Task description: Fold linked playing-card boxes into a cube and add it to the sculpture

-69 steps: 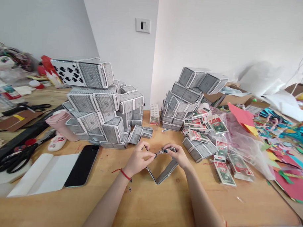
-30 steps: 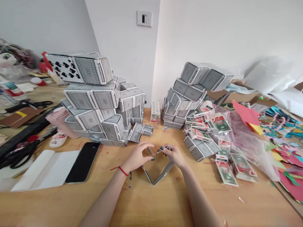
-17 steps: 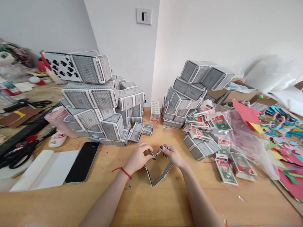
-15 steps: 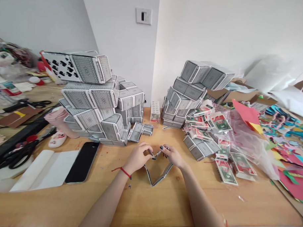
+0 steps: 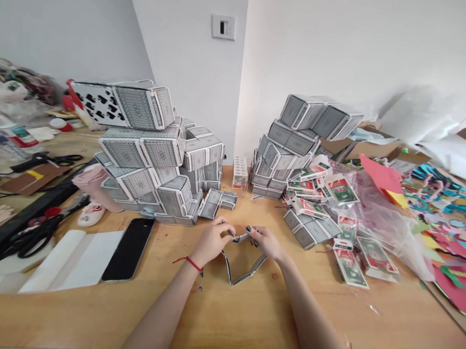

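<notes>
Both of my hands grip a folded strip of playing cards, which stands on edge on the wooden table and bends into a four-sided frame. My left hand, with a red string at the wrist, pinches its far left part. The far right part is between the fingers of my right hand. Small folded card pieces lie just beyond my left hand. Stacked blocks of grey-backed cards rise in a left tower and a right tower.
A black phone lies on white paper to the left, near black scissors. Red and green card boxes and a card block lie at right, beside plastic wrap and coloured paper scraps.
The far side of the card strip between my fingers looks flatter, its inward bend less deep. My hands stay on it in nearly the same place. The view has shifted slightly.
</notes>
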The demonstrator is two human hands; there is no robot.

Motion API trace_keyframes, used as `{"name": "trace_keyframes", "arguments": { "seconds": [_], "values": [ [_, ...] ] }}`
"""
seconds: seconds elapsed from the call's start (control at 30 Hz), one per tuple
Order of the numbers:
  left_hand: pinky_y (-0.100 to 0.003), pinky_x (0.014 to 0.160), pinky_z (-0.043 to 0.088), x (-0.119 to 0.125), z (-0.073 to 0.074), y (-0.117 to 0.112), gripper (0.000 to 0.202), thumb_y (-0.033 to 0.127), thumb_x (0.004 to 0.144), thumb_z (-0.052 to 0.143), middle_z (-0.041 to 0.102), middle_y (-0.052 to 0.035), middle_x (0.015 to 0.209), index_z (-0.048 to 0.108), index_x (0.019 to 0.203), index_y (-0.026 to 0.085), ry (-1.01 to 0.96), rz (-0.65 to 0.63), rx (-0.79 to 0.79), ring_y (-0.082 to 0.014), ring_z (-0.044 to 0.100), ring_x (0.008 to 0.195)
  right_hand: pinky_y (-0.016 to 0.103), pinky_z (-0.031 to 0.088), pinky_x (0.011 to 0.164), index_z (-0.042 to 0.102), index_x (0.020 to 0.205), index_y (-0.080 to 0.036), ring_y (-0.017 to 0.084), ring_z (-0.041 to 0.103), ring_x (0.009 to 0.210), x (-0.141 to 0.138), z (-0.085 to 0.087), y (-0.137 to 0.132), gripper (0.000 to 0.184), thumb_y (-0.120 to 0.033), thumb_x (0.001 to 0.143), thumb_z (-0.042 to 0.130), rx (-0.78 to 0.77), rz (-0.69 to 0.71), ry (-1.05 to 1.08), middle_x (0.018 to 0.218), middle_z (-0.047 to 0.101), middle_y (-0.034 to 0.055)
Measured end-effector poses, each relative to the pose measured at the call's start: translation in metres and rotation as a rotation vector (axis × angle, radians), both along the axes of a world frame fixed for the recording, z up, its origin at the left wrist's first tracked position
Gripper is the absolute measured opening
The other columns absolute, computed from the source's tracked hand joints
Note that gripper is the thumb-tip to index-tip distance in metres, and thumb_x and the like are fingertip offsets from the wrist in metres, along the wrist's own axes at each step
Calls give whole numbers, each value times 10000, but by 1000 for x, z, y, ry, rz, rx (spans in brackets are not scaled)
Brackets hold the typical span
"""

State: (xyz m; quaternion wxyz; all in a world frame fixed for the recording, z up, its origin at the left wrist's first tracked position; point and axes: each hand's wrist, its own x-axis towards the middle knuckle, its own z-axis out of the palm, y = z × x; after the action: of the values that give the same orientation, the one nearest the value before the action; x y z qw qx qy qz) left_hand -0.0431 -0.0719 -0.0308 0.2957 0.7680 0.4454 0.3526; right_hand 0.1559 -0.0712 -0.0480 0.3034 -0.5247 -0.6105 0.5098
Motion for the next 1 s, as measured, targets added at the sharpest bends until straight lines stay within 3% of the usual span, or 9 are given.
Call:
{"name": "trace_keyframes", "arguments": {
  "seconds": [0.1, 0.17, 0.23, 0.33, 0.43, 0.53, 0.6, 0.77, 1.0],
  "values": [
    [-315, 834, 451, -1, 4, 0, 136, 81, 728, 576, 521, -13, 865, 635, 725, 203, 0, 34, 51, -157, 565, 867, 250, 358, 526, 588, 669, -159, 122, 450, 536, 0, 4, -1, 523, -642, 795, 430, 35, -11, -19, 572, 506, -4],
    [-331, 853, 450, -1, 9, -1, 133, 89, 733, 583, 524, -20, 881, 637, 745, 209, -12, 90, 123, -166, 561, 894, 271, 413, 603, 650, 838, -157, 153, 522, 636, 0, 11, -3, 502, -606, 818, 428, 80, -12, 0, 718, 602, 37],
    [-347, 865, 451, -2, 14, -2, 123, 103, 744, 584, 536, -27, 897, 629, 772, 214, -39, 144, 218, -174, 560, 909, 307, 445, 704, 639, 1019, -171, 187, 565, 760, 0, 19, -5, 479, -566, 828, 447, 119, -16, 29, 914, 644, 69],
    [-385, 909, 441, -2, 22, -5, 154, 114, 763, 573, 550, -35, 940, 602, 855, 234, -75, 177, 381, -194, 549, 979, 345, 453, 778, 589, 1133, -193, 216, 580, 844, 3, 31, -10, 468, -519, 804, 520, 170, -46, 50, 1006, 637, 75],
    [-442, 993, 384, -3, 28, -9, 369, 116, 751, 589, 509, -68, 1134, 516, 1081, 262, -119, 159, 472, -233, 473, 1153, 334, 457, 787, 549, 1175, -206, 229, 579, 888, 8, 37, -14, 504, -473, 753, 616, 252, -46, 126, 1051, 614, 86],
    [-443, 1024, 360, -6, 32, -10, 689, 195, 691, 690, 389, -122, 1336, 336, 1278, 256, -216, 102, 344, -271, 382, 1265, 328, 457, 793, 526, 1189, -213, 243, 568, 930, 15, 36, -15, 553, -447, 711, 677, 332, -22, 219, 1093, 583, 101],
    [-409, 1002, 388, -9, 33, -9, 803, 227, 656, 730, 429, -132, 1321, 277, 1319, 240, -237, 34, 175, -268, 419, 1241, 333, 455, 805, 525, 1185, -211, 252, 558, 958, 19, 33, -15, 566, -445, 697, 692, 365, -15, 242, 1116, 563, 109],
    [-352, 879, 447, -17, 39, -7, 524, 212, 636, 726, 583, -69, 1082, 451, 1083, 211, -142, 3, -17, -228, 569, 1006, 352, 454, 826, 488, 1250, -202, 252, 556, 960, 19, 29, -17, 614, -446, 719, 677, 380, 10, 121, 1099, 566, 116],
    [-319, 825, 447, -19, 43, -11, 435, 158, 628, 681, 586, -62, 1081, 363, 917, 224, -133, -48, -31, -194, 574, 972, 403, 396, 962, 471, 1284, -213, 277, 517, 1117, 14, 29, -18, 649, -395, 707, 708, 456, 39, 103, 1222, 551, 129]
  ]
}}
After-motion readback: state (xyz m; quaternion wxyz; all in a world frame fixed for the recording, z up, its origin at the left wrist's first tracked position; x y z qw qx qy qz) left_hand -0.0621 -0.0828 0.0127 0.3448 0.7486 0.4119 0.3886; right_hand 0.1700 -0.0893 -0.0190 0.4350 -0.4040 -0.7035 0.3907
